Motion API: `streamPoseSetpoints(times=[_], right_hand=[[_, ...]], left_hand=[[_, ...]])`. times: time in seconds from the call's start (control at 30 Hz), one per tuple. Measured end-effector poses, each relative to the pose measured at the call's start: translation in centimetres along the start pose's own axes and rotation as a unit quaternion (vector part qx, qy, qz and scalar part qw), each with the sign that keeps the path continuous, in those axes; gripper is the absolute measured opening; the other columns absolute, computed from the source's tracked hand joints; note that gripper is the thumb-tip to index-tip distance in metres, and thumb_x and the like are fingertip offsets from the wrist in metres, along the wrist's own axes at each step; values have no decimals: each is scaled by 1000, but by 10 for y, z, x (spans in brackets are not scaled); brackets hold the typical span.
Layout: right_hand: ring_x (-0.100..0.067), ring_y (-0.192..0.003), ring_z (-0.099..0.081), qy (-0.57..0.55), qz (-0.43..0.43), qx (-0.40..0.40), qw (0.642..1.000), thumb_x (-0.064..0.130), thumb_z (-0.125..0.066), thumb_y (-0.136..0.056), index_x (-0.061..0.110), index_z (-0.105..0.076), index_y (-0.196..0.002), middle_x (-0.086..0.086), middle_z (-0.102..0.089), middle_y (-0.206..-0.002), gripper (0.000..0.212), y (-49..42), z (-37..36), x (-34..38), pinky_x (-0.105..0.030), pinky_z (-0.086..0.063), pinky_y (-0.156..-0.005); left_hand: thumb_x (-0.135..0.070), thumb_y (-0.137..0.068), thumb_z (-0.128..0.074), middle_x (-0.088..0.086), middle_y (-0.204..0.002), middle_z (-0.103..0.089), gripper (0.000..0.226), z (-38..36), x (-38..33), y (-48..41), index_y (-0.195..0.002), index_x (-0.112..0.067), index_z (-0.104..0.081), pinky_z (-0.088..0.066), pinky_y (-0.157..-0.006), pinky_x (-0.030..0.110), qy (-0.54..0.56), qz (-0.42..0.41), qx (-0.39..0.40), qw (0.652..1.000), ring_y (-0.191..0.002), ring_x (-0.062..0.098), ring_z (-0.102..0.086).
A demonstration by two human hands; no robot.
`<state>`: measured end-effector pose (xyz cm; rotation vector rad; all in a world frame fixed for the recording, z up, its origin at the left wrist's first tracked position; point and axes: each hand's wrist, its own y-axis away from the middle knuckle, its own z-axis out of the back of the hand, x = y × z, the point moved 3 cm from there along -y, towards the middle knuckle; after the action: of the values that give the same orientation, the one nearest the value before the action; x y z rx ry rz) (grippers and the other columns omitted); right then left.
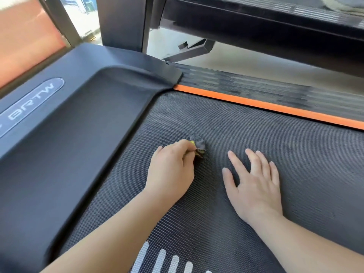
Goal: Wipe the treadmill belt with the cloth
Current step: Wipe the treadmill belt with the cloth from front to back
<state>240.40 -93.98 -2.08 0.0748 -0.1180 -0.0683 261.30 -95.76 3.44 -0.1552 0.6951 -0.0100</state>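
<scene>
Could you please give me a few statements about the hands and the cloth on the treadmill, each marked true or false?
1. The left hand pinches the cloth at its fingertips. True.
2. The right hand is curled into a fist. False: it lies flat on the belt with its fingers spread.
3. The cloth is spread out flat across the belt. False: it is bunched into a small wad against the belt.
4. An orange strip runs along the far edge of the belt. True.
</scene>
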Motion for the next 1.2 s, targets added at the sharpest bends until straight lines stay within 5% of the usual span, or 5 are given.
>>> streamPoseSetpoints(times=[0.13, 0.3, 0.63, 0.93, 1.2], right_hand=[[-19, -158, 9, -2, -1, 7, 1000, 68, -4, -100, 50, -10, -161, 3, -4, -172, 63, 1, 4, 2, -47, 4, -128], [-19, -158, 8, -5, -2, 9, 1000, 69, 3, -96, 51, -9, -161, 3, -6, -172, 69, 0, 4, 2, -47, 4, -128], [-19, -158, 2, -2, -1, -4, 1000, 69, -2, -97, 49, -17, -160, 1, -13, -171, 69, -1, 2, 2, -48, 0, -129], [-20, -158, 0, -4, 3, -4, 1000, 69, -5, -98, 49, -19, -160, 0, -14, -170, 67, -1, 0, 1, -49, 0, -129], [-18, -158, 9, -4, -6, 10, 1000, 70, 6, -94, 51, -11, -161, 3, -7, -172, 71, 0, 4, 2, -47, 4, -128]], left_hand=[[-22, -101, -63, -13, -81, -71, 12, 35, -25, -7, -96, -34, -65, -53, -63, 29, 191, 36, -36, 980, -58, 0, -61], [-27, -103, -58, -2, -83, -71, 9, 67, -2, -35, -98, -34, -61, -62, -68, 54, 259, 126, -93, 953, -72, 24, -67], [-40, -95, -63, -6, -134, -50, 43, 38, 45, 2, -134, -24, -56, -48, -102, 42, -172, 67, 57, 981, -128, 22, -48], [-30, -95, -61, -12, -83, -64, 7, 35, 62, -19, -89, -26, -61, -47, -74, 31, 23, 226, -54, 972, -85, 16, -63], [-32, -104, -52, -15, -82, -59, 7, 109, -20, -38, -105, -26, -49, -44, -69, 33, -22, 20, -85, 996, -75, 8, -58]])
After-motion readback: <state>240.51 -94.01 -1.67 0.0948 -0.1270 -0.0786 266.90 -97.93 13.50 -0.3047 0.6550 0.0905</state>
